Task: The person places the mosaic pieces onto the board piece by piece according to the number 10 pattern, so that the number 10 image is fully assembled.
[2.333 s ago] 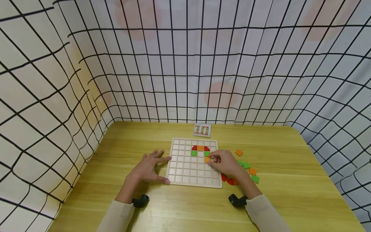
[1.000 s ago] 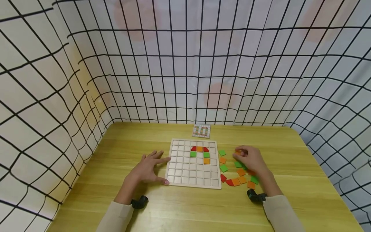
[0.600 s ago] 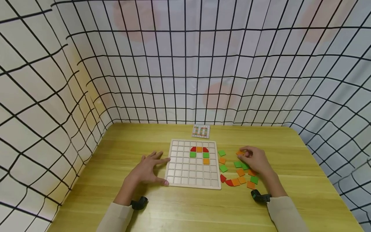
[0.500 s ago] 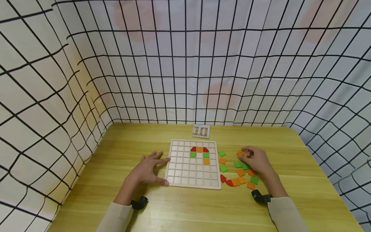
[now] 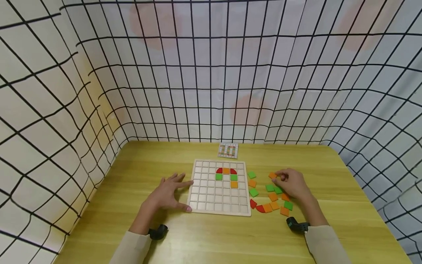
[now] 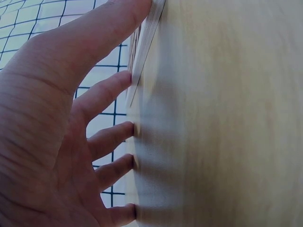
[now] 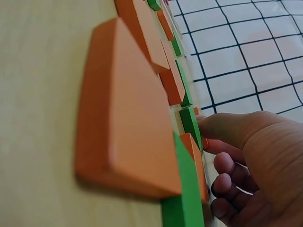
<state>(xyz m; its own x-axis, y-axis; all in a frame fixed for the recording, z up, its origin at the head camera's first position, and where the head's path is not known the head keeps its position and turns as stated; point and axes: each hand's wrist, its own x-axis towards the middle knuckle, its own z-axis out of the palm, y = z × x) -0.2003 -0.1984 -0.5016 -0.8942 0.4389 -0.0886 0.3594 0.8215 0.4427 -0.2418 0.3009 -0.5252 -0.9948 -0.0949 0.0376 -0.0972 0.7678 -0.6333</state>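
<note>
A pale wooden grid board (image 5: 211,205) lies on the table, with several red, orange and green tiles set in its upper cells. My left hand (image 5: 166,194) is spread at its left side, index finger and thumb touching the edge; the left wrist view shows those fingertips at the board's edge (image 6: 144,45). To the right of the board, my right hand (image 5: 293,183) has thumb and index finger at the edges of an orange square tile (image 5: 272,175), pinching it near its right corner. In the right wrist view the thumb (image 7: 222,127) partly hides that tile.
Loose tiles lie right of the board: green squares (image 5: 253,192), orange squares (image 5: 284,211) and red rounded pieces (image 5: 260,208), some overlapping. A small printed pattern card (image 5: 228,150) is behind the board. A white curtain with black grid lines (image 5: 204,80) surrounds the wooden table (image 5: 204,242).
My right hand has left an orange tile in the board and moved right to the loose orange tile, which has barely shifted under its fingertips. The left hand has stayed at the board.
</note>
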